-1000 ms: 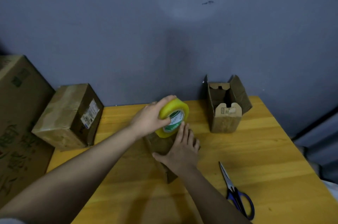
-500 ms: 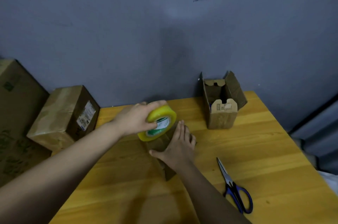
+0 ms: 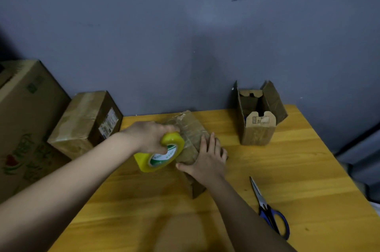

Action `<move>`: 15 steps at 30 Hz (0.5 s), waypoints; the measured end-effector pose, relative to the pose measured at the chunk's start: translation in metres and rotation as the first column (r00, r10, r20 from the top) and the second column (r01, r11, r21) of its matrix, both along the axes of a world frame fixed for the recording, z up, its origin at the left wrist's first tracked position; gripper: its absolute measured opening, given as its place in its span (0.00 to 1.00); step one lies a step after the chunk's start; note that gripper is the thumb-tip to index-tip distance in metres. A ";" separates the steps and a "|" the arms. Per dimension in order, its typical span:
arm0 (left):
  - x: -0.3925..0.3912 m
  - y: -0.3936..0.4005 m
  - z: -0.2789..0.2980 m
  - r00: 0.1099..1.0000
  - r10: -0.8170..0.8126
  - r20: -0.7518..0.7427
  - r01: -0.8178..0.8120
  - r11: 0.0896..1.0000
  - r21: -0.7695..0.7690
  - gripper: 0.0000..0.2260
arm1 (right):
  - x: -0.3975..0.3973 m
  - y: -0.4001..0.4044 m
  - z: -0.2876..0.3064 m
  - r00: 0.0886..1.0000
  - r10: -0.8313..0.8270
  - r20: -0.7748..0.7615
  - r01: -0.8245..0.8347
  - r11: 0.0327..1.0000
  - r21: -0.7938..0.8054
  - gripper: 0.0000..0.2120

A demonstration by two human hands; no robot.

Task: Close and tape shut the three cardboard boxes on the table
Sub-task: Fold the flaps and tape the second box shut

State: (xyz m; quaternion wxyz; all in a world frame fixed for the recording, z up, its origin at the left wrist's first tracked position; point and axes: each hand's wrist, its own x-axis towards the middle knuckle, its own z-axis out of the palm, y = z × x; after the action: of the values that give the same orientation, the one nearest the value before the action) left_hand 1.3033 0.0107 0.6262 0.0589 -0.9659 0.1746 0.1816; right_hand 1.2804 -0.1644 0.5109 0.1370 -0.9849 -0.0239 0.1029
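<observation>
A small closed cardboard box [image 3: 190,128] lies in the middle of the wooden table [image 3: 298,169], with clear tape stretched over its top. My left hand [image 3: 150,136] grips a yellow roll of tape [image 3: 159,155] at the box's near left side. My right hand [image 3: 207,157] presses flat on the box's near end, fingers straight. A second box [image 3: 257,116] stands at the back right with its top flaps open. A third box [image 3: 86,122], closed and taped, sits at the far left.
Blue-handled scissors [image 3: 267,208] lie on the table at the right, near my right forearm. A large printed carton [image 3: 26,124] stands at the far left, off the table. A grey wall runs behind the table's back edge.
My left hand has pulled the tape roll toward me and down along the box's left side, uncovering the box's taped top. My right hand stays pressed on the box.
</observation>
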 end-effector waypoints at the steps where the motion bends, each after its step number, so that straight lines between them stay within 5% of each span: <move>1: 0.002 0.000 0.000 1.000 0.011 -0.028 -0.011 1.000 -0.006 0.32 | 0.000 0.000 0.001 1.000 0.006 -0.011 -0.006 1.000 -0.006 0.58; 8: 0.007 0.006 0.010 0.987 -0.006 -0.160 0.033 0.985 0.168 0.32 | 0.006 -0.002 0.003 0.998 0.004 -0.063 -0.005 1.000 -0.014 0.58; 15: -0.008 0.011 -0.016 0.984 0.008 -0.176 0.014 0.992 0.127 0.31 | 0.004 -0.001 0.001 0.999 0.013 -0.032 -0.013 1.000 -0.011 0.58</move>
State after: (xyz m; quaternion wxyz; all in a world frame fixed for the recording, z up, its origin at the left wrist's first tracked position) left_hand 1.2956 0.0219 0.6105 0.1054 -0.9400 0.1687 0.2772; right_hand 1.2847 -0.1651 0.5118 0.1311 -0.9837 -0.0276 0.1196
